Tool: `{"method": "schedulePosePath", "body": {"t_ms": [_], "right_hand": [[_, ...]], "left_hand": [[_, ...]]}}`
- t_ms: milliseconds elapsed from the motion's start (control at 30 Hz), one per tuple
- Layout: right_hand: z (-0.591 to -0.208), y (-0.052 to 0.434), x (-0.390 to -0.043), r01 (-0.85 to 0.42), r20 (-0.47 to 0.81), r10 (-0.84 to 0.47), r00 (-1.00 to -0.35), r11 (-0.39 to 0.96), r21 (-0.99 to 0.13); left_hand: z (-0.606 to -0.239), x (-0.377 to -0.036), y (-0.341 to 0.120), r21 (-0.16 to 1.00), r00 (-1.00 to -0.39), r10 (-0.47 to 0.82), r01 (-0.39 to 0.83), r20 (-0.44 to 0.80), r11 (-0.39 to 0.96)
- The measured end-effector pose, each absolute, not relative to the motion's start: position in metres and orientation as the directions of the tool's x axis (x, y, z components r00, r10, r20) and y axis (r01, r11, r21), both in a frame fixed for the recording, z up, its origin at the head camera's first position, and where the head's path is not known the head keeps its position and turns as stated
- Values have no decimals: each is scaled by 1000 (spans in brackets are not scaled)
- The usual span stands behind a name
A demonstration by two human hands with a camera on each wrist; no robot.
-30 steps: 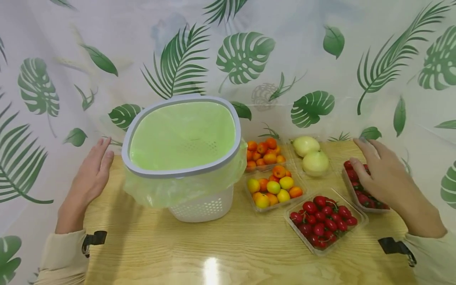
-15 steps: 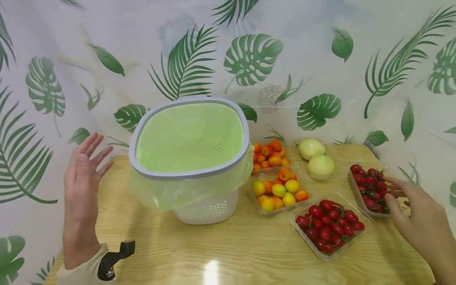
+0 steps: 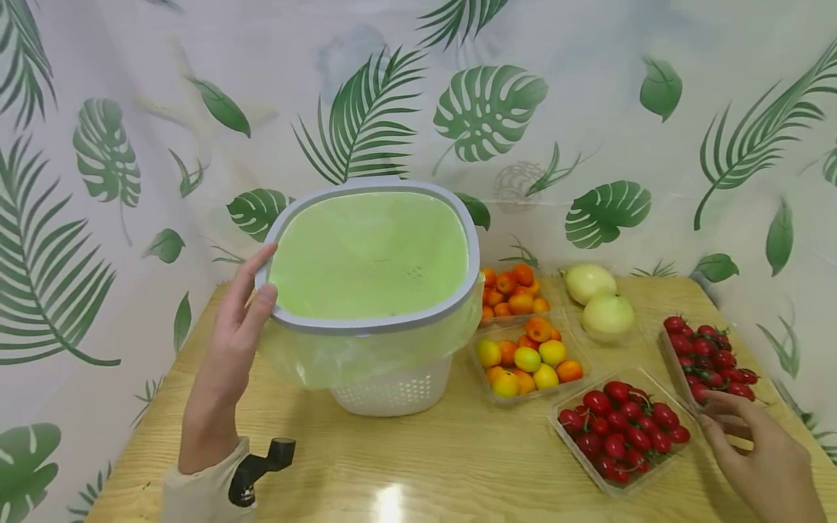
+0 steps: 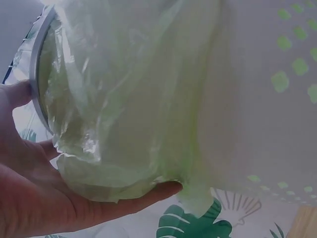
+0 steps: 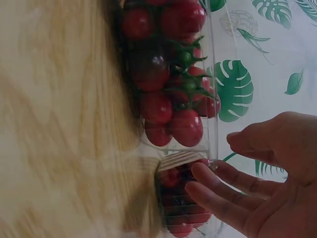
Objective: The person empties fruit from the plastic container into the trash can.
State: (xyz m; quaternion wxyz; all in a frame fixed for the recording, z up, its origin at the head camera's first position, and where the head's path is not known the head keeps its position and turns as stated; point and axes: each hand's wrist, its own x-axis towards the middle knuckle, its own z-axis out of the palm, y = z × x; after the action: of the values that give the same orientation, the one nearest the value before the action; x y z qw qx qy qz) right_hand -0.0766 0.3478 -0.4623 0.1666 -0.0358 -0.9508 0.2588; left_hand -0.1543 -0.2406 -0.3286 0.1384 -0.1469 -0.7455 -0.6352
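A white perforated trash bin [image 3: 392,396] with a grey rim ring [image 3: 476,269] stands on the table, lined with a pale green plastic bag [image 3: 366,254] folded over its outside. My left hand [image 3: 229,341] touches the left side of the rim, thumb and index tips at the ring. In the left wrist view, one long straight finger lies along the bag's outside. My right hand [image 3: 765,454] is beside a clear tray of red cherry tomatoes [image 3: 709,359] at the far right, fingers loosely bent at its near end. Whether they touch the tray I cannot tell.
Another tray of cherry tomatoes [image 3: 624,428] sits in front, left of my right hand. Behind it are a tray of yellow and orange small citrus [image 3: 530,357], a tray of orange fruits [image 3: 516,290] and two pale yellow round fruits [image 3: 608,317]. A leaf-print curtain [image 3: 392,87] hangs behind.
My left hand has moved right from beside the bin onto its rim. My right hand has come down and toward me, from above the far-right tray to its near end.
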Motion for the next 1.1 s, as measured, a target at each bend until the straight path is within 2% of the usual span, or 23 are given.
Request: {"method": "schedulePosePath", "body": {"t_ms": [267, 400, 533, 600, 667, 733, 800, 900, 1000, 1100], "right_hand": [[-473, 346, -72, 9, 284, 206, -937, 824, -566], [-473, 349, -67, 62, 154, 183, -971, 816, -575], [-470, 350, -68, 97, -27, 100, -995, 797, -596], [-471, 349, -70, 94, -71, 64, -995, 798, -595], [-473, 349, -73, 46, -69, 5, -998, 798, -601], [-478, 349, -76, -60, 4, -75, -997, 758, -649], [-484, 351, -80, -205, 114, -178, -977, 679, -705], [-491, 354, -89, -355, 219, -307, -926, 512, -782], [-494, 356, -95, -404, 227, -405, -886, 431, -807], [-493, 357, -98, -363, 146, -481, -864, 396, -844]], "left_hand": [[-329, -157, -231, 907, -916, 28, 401, 401, 127], [-327, -157, -231, 911, -921, 41, 390, 388, 135], [-326, -155, -235, 915, -928, 46, 373, 371, 151], [-326, -153, -237, 917, -932, 41, 363, 361, 163], [-325, -150, -239, 918, -933, 35, 357, 357, 173], [-324, -149, -240, 919, -935, 23, 353, 355, 175], [-324, -148, -241, 918, -934, 12, 353, 357, 179], [-324, -146, -241, 920, -935, 3, 349, 354, 181], [-324, -147, -239, 918, -935, 2, 348, 354, 189], [-326, -148, -238, 914, -934, 5, 352, 358, 204]]}}
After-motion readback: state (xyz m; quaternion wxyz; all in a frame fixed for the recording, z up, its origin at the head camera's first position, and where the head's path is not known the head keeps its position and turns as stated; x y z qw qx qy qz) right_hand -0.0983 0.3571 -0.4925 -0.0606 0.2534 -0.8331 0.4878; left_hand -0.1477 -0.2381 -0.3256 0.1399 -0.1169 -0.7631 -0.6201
